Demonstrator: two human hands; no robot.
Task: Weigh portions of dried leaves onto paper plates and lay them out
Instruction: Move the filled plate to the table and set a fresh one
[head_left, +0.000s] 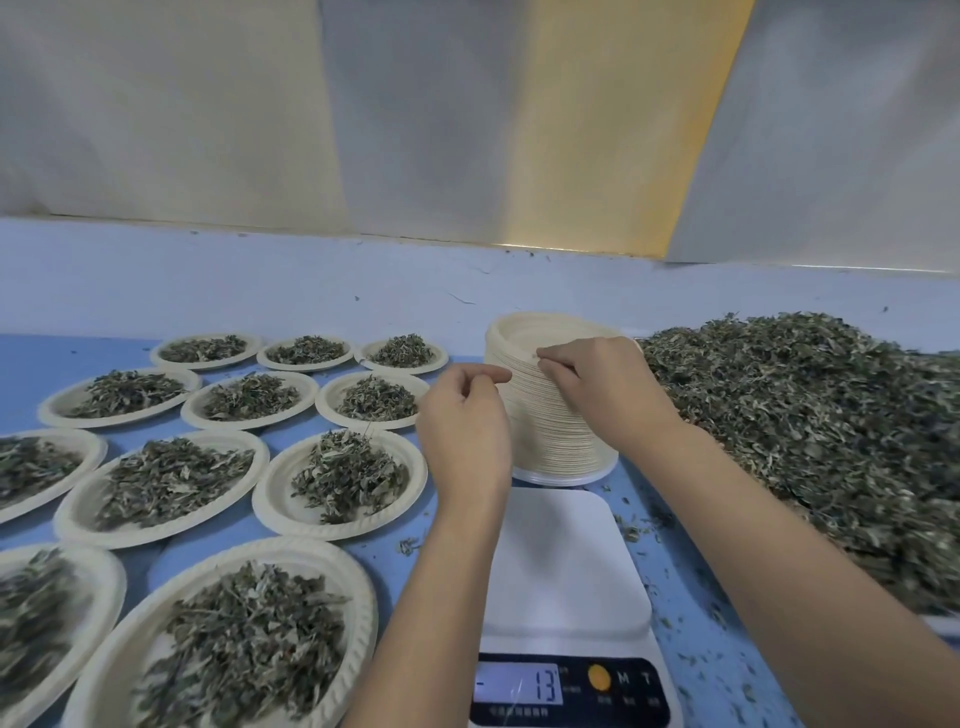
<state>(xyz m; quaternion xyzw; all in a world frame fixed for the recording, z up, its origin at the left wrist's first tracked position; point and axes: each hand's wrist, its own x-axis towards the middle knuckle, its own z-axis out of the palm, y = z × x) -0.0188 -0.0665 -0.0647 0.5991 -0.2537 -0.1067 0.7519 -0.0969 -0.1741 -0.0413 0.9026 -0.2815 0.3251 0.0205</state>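
Behind the scale (561, 561), atop the plate stack (550, 421), the right hand (597, 384) pinches the rim of the top plate (519, 335), likely light, bendy and best peeled by that edge, while the left hand (467, 415) curls against the stack's side, its grip unclear.

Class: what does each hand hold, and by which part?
Right hand pinches the plate stack at its top rim; left hand touches its side, grip unclear.
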